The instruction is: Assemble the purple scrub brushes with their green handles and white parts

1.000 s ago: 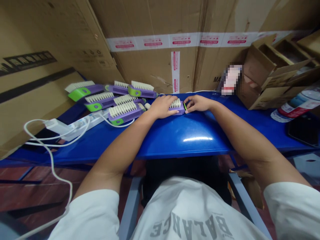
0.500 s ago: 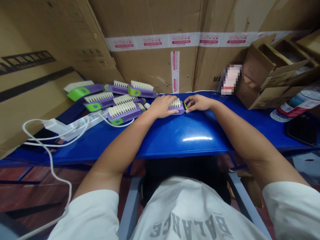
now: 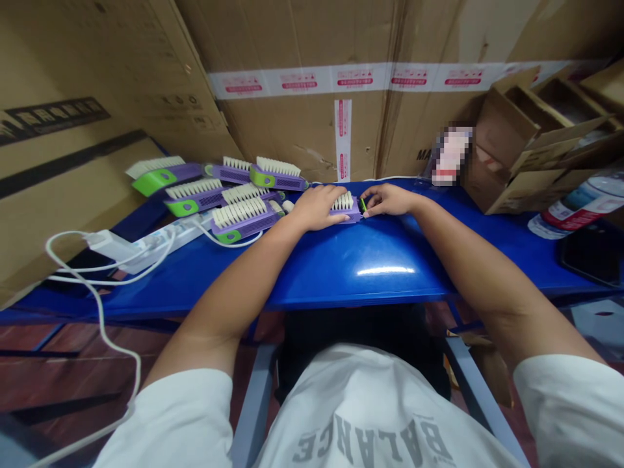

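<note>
Bristles up, a purple brush (image 3: 347,211) lies on the blue table (image 3: 341,266). My left hand (image 3: 316,207) is closed over its left part, hiding much of it. At the brush's right end, my right hand (image 3: 384,200) pinches a small green piece (image 3: 363,205) between thumb and fingers. Whether the green piece touches the brush is too small to tell. Several purple and green brushes with white bristles, such as the nearest one (image 3: 240,218), lie in a group left of my left hand.
A white power strip (image 3: 156,247) with cables lies left. Cardboard (image 3: 292,117) stands behind the table. On the right are open cardboard boxes (image 3: 509,130), a bottle (image 3: 568,207), a dark phone (image 3: 589,253) and a blurred pink package (image 3: 451,156).
The small green piece and my right fingertips have shifted very slightly at the brush's right end. My left hand keeps its hold on the brush.
</note>
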The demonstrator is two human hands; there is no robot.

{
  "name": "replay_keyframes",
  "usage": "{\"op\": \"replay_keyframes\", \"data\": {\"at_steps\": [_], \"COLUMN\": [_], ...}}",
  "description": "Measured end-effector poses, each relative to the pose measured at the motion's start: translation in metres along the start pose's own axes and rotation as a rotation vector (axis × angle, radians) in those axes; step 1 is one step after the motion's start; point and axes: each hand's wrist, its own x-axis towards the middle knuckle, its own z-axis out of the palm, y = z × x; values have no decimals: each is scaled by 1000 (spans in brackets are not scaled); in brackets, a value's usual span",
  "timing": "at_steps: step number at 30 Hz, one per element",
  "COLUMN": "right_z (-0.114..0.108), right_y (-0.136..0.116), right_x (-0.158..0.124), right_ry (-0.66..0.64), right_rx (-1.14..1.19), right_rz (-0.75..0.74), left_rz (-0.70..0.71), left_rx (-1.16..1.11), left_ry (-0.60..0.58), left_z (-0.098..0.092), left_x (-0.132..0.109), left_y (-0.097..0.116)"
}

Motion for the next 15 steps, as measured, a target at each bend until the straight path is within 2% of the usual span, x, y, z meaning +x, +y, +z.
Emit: {"op": "replay_keyframes", "data": {"at_steps": [15], "right_z": [3], "right_y": [0], "right_x": [0], "right_ry": [-13], "right_rx": [51], "right_rz": [4], "left_rz": [-1], "left_rx": [13], "left_ry": [-26], "left_z": [-5], "left_x": [-1], "left_y": [4]}}
